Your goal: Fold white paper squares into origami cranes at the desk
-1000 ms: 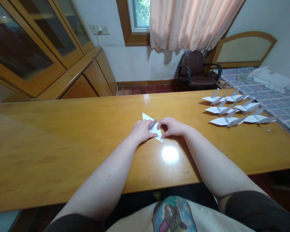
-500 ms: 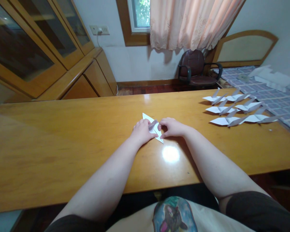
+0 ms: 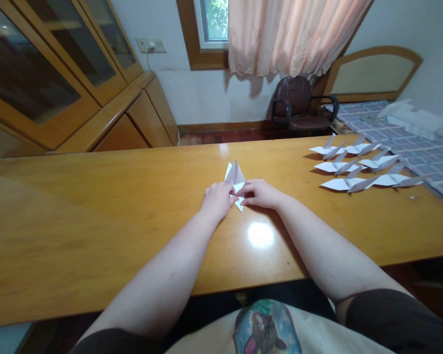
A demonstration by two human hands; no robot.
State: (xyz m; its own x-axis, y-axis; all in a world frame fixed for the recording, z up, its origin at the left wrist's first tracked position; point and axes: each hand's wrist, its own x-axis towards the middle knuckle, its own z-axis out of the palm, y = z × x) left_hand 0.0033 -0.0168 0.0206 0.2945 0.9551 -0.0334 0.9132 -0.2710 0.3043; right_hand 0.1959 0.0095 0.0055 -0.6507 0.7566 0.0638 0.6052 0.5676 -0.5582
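While your left hand (image 3: 218, 199) and right hand (image 3: 260, 193) pinch the paper (image 3: 237, 174) from either side, mid-bench (image 3: 96, 206), you seem to be shaping a fold; the next move likely calls for steady fingertips and a crisp crease. Folded birds (image 3: 335, 185) (white too) sit rightward. No writing or brand is legible.

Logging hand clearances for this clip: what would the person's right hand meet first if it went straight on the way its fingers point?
The folded white paper piece, seemingly touching the right hand; just beyond, probably the left hand, though depth there is unclear.
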